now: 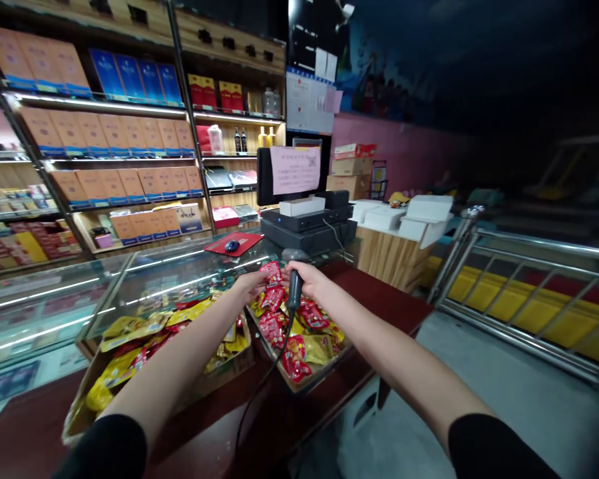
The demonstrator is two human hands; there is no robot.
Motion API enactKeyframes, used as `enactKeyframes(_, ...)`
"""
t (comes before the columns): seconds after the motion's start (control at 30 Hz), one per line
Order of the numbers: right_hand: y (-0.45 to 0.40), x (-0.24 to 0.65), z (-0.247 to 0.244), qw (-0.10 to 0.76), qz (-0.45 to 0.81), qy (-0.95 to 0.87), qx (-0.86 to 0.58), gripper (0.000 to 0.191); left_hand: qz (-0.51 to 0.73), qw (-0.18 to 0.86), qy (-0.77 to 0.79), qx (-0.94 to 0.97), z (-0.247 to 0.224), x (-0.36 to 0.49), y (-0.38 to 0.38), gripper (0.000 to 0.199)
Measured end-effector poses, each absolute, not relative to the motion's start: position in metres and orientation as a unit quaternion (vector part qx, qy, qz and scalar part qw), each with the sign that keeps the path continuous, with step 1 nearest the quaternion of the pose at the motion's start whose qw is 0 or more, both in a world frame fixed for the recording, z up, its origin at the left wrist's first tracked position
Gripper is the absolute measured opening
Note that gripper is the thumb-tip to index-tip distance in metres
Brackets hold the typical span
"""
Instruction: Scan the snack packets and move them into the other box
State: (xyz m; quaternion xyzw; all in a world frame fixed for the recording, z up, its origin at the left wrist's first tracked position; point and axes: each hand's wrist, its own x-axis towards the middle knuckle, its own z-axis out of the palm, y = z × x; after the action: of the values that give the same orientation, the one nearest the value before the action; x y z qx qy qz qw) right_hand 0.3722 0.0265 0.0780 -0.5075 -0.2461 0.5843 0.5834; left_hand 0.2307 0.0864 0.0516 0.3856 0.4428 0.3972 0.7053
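My right hand [304, 276] is wrapped round the dark handle of a barcode scanner [295, 293], whose head tilts toward the left and whose cable runs down over the counter. Close beside it, my left hand [252, 284] grips a small red snack packet [271, 271] by its edge. Both hands are above a shallow box [307, 386] heaped with red and yellow snack packets [295, 356]. To the left stands a larger cardboard box [82, 399] full of yellow and red bags [124, 366]. Part of my left fingers is hidden behind the packet.
Behind the boxes is a glass display case [164, 273] carrying a red mouse pad [247, 243] and a mouse [232, 246]. A monitor [264, 176] and black checkout equipment [304, 233] stand further back. Metal railing [534, 293] lies to the right; stocked shelves [114, 163] line the left.
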Motion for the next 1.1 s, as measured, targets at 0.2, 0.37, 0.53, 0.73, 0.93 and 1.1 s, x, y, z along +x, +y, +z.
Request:
enactKeyframes(0.2,0.029,0.417,0.069,0.603,0.554,-0.216,-0.532,0.01,0.3,0.722,0.455,0.426,0.037,0.261,0.104,0.009)
enactKeyframes(0.37,0.03,0.409,0.06,0.581,0.572,-0.212,-0.539,0.009,0.298,0.701,0.502,0.409,0.022,0.222,0.117,0.014)
enactKeyframes(0.53,0.042,0.365,0.058,0.553,0.599,-0.233,-0.53,0.008,0.33,0.692,0.494,0.411,0.034,0.142,0.124,0.018)
enactKeyframes(0.73,0.053,0.286,0.062,0.48,0.654,-0.286,-0.51,0.009,0.386,0.653,0.507,0.408,0.05,0.044,0.107,0.019)
enactKeyframes(0.93,0.055,0.215,0.054,0.403,0.673,-0.31,-0.537,0.008,0.419,0.623,0.513,0.416,0.046,-0.014,0.083,0.017)
enactKeyframes(1.1,0.062,0.178,0.035,0.393,0.635,-0.297,-0.595,0.009,0.395,0.634,0.523,0.41,0.033,-0.02,0.071,0.023)
